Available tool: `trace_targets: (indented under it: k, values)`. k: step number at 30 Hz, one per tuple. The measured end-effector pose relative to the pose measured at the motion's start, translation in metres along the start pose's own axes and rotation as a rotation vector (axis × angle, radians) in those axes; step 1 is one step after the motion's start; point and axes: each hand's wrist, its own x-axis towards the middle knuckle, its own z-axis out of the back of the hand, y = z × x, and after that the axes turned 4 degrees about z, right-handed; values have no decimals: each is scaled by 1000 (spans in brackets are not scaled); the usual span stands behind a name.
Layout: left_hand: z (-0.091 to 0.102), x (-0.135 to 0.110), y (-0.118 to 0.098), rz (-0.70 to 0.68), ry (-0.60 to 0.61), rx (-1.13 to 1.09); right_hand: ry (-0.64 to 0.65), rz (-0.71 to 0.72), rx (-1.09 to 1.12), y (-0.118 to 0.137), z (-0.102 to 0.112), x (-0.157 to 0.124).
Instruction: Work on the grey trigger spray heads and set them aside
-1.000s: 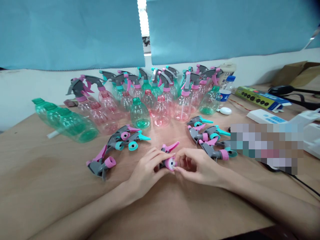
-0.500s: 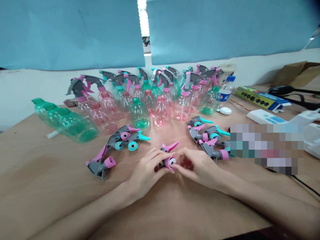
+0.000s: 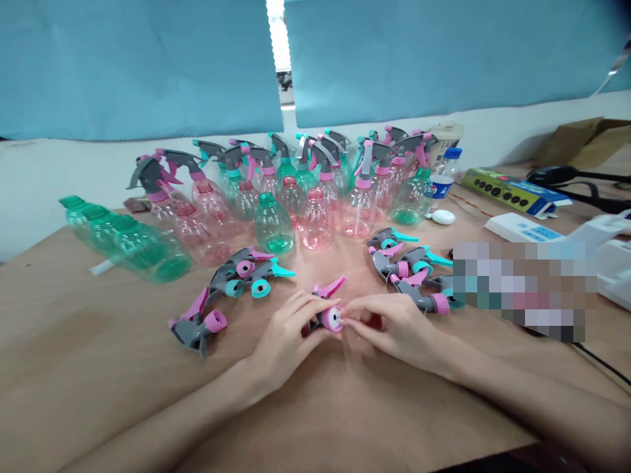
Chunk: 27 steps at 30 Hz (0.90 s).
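My left hand [image 3: 290,335] is closed round a grey and pink spray trigger head [image 3: 332,316], its pink collar facing me with a white disc and a dark hole inside. At the collar's right rim, my right hand [image 3: 394,325] has thumb and forefinger pinched together; whatever they hold is too small to make out. To the left lie several loose trigger heads [image 3: 197,325] with pink or turquoise collars. More trigger heads [image 3: 419,292] lie on the right. Behind them stand clear pink bottles [image 3: 317,223] and green bottles [image 3: 275,226], several fitted with trigger heads.
Green bottles [image 3: 152,253] lean or lie at the left. At the right are a soda bottle [image 3: 442,180], a white oval object [image 3: 444,217], a green-yellow box [image 3: 510,192], a white power strip [image 3: 525,230] and a cardboard box [image 3: 582,144]. A blurred patch hides part of the right side.
My right fingertips have drawn from the collar's lower opening to its right rim and closed together. The white disc now shows more fully. My left hand keeps its hold on the trigger head.
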Motion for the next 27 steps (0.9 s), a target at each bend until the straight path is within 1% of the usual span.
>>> trace_targets:
  k: [4,7,19,21,27]
  values:
    - [1,1,-1,-8,-3,-9,26,-9,46,2,0,1]
    - [0,2,-1,-10,-5,-4,27,7,39,2,-1,1]
    - [-1,0,-1,-34,-25,-1,-49,-10,-22,1,-1,-1]
    - [-1,0,0,-31,-20,3,-60,17,-31,0,-1,-1]
    - [-2,-1,1,-48,-34,18,-99,177,-63,-2,-1,-1]
